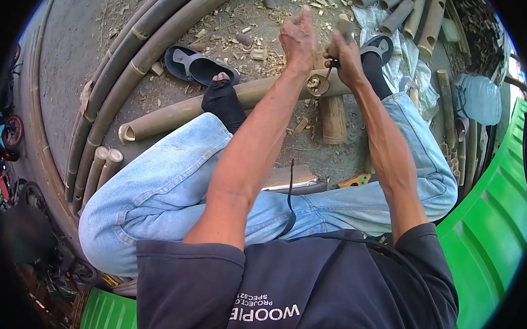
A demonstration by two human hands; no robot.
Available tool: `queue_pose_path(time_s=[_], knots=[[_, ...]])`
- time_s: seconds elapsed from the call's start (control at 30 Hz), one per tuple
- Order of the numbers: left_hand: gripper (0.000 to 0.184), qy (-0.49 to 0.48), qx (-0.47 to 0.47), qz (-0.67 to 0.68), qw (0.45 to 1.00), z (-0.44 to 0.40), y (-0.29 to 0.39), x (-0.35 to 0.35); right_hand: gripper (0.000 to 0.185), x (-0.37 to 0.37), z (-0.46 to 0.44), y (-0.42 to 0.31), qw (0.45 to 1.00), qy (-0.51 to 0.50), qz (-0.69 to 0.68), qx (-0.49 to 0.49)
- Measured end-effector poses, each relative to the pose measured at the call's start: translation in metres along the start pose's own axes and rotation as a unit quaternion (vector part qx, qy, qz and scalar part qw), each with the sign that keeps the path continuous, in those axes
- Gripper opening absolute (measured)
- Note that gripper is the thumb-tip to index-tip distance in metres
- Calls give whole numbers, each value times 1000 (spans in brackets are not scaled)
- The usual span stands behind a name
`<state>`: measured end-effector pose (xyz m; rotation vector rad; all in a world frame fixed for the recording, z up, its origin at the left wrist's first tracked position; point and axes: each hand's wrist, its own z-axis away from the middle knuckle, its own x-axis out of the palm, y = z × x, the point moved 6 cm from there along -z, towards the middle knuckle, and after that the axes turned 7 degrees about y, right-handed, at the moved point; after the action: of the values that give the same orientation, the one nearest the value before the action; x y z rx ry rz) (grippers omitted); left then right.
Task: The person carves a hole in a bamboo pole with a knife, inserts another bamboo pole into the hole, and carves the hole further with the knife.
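Observation:
My left hand (298, 40) is closed in a fist, thumb pointing up, just beyond a thick bamboo pole (261, 92); what it holds, if anything, is hidden. Beside it, my right hand (348, 58) is closed round a hand tool (332, 64) with a thin dark metal end. That end points down at a round cut opening (317, 85) in the pole, where pale shavings lie. A blurred brownish piece (344, 27) shows above the right fist. The pole lies crosswise over a short bamboo block (333, 120).
Long curved bamboo poles (137, 35) lie at the left. Cut bamboo pieces (397, 15) and a white sack (420, 78) are at the right, near a clear plastic jug (478, 99). A sandal (199, 65) sits among wood chips. An orange-handled tool (354, 180) lies between the legs.

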<state>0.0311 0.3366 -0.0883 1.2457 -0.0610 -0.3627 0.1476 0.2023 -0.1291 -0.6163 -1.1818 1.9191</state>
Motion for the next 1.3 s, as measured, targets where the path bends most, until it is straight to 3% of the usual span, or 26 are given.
queue_pose_path(time_s=[0.07,0.13,0.17,0.23,0.27,0.33,0.4,0.47,0.5,0.53,0.6,0.63,0.67,0.73,0.77,0.8,0.9,0.93,1.0,1.03,1.07,1.1,1.13,1.2,1.23,1.3], knots=[[60,37,-25,37,998,-1,-6,-11,35,47,-9,-6,982,-116,151,8],[62,132,-34,-1,991,-2,-24,-31,33,104,4,-23,941,-213,253,-70],[63,199,-96,26,975,6,-21,-49,33,118,-5,-12,940,-216,256,-69],[59,229,-130,48,964,-7,-54,-66,37,148,-18,26,829,-393,384,-100],[56,256,-159,69,951,-9,-64,-72,37,150,-17,24,828,-395,386,-100],[51,241,-138,28,960,-15,-77,-63,41,145,-12,21,803,-372,445,-135],[46,97,-55,139,984,-48,-87,-30,39,138,-33,26,828,-320,417,-193],[45,82,-33,176,980,-46,-63,-18,34,114,-20,-3,852,-223,463,-100],[46,1,-20,167,986,-50,-52,0,31,109,-23,-13,849,-183,412,-274],[48,-76,-7,155,985,-51,-44,14,31,105,-19,-22,848,-182,415,-274],[49,-101,25,111,988,-45,-31,29,30,79,-13,-34,902,-64,400,-147],[51,-124,63,70,988,-44,-19,39,28,72,-17,-33,878,-57,416,-229],[51,-127,65,73,987,-42,-12,43,28,63,-22,-26,877,-54,417,-231],[56,-211,87,25,973,-29,-5,55,29,46,-19,-25,861,21,384,-333],[55,-227,105,10,968,-26,0,65,27,41,3,-40,921,39,347,-173],[55,-227,107,12,968,-23,5,74,27,35,3,-39,920,40,347,-175],[56,-389,125,-57,911,28,11,110,33,-17,28,-19,931,177,226,-226],[57,-422,151,-89,889,44,9,121,33,-22,30,-12,929,178,225,-234],[58,-423,194,-135,875,60,14,121,42,-42,41,1,933,246,50,-259],[56,-402,174,-150,886,59,20,113,42,-45,42,0,932,248,50,-258],[54,-381,154,-166,897,56,19,103,41,-37,37,-5,944,176,96,-261],[50,-296,164,-150,929,44,23,83,40,-24,26,-11,948,97,140,-268],[50,-221,102,-137,960,34,26,58,40,-8,25,-25,948,94,139,-269],[47,-38,16,-115,993,21,19,1,36,62,28,-30,968,-145,148,-139],[44,70,-2,-103,992,16,13,-26,36,75,15,-21,968,-149,150,-138],[40,202,-120,-21,972,-2,-25,-57,35,111,-8,13,870,-303,370,-121]])
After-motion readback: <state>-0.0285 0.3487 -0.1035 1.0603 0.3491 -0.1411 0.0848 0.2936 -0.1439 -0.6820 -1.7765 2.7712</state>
